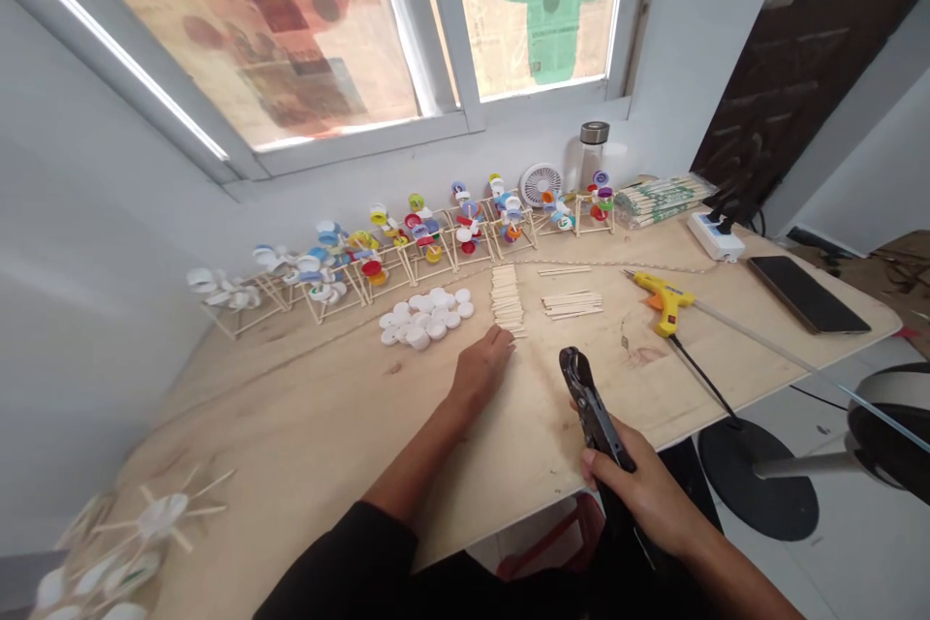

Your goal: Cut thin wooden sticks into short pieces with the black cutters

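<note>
My left hand (483,366) reaches across the wooden table (305,426), its fingers touching the near end of a row of short wooden sticks (507,295); the fingertips are curled down, and I cannot make out whether they grip a stick. My right hand (643,489) is closed around the handles of black cutting pliers (588,402), held above the table's front edge with the jaws pointing away. A second small bundle of sticks (573,304) lies to the right of the row. A heap of white bottle caps (425,317) sits to the left of it.
Several stick-and-cap wheel models (436,237) line the back wall. A yellow glue gun (663,298), power strip (716,235), phone (806,294), small fan (541,184), bottle (594,150) and chopstick packs (665,197) lie at the right. White-cap models (138,528) sit near left. A stand base (756,475) is on the floor.
</note>
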`<move>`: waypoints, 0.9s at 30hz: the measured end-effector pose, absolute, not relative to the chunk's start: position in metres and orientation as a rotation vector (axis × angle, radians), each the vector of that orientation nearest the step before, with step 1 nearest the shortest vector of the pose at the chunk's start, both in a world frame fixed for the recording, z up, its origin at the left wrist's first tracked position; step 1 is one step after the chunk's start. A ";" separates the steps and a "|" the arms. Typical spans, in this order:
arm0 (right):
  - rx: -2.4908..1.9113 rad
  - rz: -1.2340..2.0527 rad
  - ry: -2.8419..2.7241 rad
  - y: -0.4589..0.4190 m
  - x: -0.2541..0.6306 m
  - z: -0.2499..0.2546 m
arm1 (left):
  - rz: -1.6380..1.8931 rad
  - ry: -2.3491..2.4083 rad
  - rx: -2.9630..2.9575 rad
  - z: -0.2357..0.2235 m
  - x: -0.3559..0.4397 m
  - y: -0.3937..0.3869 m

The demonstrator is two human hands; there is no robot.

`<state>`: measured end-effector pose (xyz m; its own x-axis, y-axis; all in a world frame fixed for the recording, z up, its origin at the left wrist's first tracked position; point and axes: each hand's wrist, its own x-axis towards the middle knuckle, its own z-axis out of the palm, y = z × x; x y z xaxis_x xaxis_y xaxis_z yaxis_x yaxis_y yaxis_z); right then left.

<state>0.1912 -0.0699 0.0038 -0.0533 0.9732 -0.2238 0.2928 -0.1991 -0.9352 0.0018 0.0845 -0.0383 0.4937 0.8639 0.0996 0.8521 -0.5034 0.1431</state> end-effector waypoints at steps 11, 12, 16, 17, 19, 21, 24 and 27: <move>-1.503 1.316 -1.368 -0.067 0.185 -0.002 | 0.133 1.553 2.630 -0.040 -0.005 0.070; -1.506 1.319 -1.366 -0.067 0.185 -0.003 | 0.127 1.536 2.638 -0.040 -0.003 0.073; -1.522 1.337 -1.354 -0.068 0.184 -0.002 | 0.153 1.562 2.632 -0.042 0.009 0.090; -1.523 1.333 -1.352 -0.069 0.184 -0.001 | 0.169 1.581 2.624 -0.043 0.011 0.093; -1.518 1.313 -1.346 -0.068 0.184 0.000 | 0.210 1.613 2.607 -0.044 0.014 0.097; -1.501 1.308 -1.338 -0.068 0.184 0.001 | 0.257 1.631 2.592 -0.045 0.014 0.098; -1.469 1.344 -1.325 -0.066 0.183 0.000 | 0.321 1.635 2.572 -0.047 0.011 0.096; -1.464 1.352 -1.332 -0.066 0.183 -0.002 | 0.371 1.628 2.557 -0.048 0.009 0.095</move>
